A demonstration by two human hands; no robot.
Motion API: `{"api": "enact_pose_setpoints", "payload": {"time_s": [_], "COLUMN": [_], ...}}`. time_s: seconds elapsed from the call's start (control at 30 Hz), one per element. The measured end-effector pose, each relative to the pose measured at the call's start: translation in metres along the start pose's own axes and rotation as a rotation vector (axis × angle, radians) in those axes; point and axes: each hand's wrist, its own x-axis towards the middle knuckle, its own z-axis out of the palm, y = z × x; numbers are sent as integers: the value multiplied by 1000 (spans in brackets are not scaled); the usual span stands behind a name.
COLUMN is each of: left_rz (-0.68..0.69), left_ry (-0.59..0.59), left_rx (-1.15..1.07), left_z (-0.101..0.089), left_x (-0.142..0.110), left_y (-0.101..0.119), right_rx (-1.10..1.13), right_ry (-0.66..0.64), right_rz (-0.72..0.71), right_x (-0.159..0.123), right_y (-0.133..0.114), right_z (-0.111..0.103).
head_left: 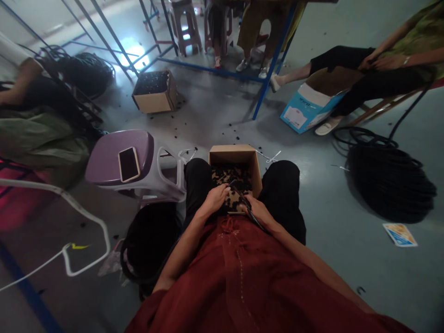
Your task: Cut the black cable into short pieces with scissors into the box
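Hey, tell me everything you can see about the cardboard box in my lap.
The brown cardboard box is small and open-topped, with no flaps in view. It sits between the person's black-clad thighs, its plain walls upright and undamaged as far as can be seen. Inside lies a mottled mass of black and tan pieces, too blurred to identify. The left hand and right hand reach over its near side.

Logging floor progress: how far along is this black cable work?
Looks done: a brown cardboard box ahead, topped up with black pieces. In hand: left hand and right hand hold thin black cable over an open cardboard box between the knees. Left: a large coil of black cable on the floor.
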Motion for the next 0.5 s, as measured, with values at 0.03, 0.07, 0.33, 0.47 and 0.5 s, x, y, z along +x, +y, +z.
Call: {"api": "enact_pose_setpoints", "payload": {"time_s": [0.03,0.07,0.33,0.47,0.5], "left_rz": [-12,-19,-96,-21,6], "left_ry": [-3,-10,-30,41,57], "left_rx": [-37,-78,-284,-123,-65], "left_z": [2,3,3,2,1], "left_x": [0,0,0,0,0], "left_y": [0,0,-11,-12,-12], "right_rx": [3,8,24,69,84], "right_ry": [7,15,-37,-72,-80], "right_rz": [2,1,-10,-6,2], "right_x": [0,0,0,1,1], "right_y": [0,0,0,-1,-2], "right_z": [0,0,-2,-3,-4]}}
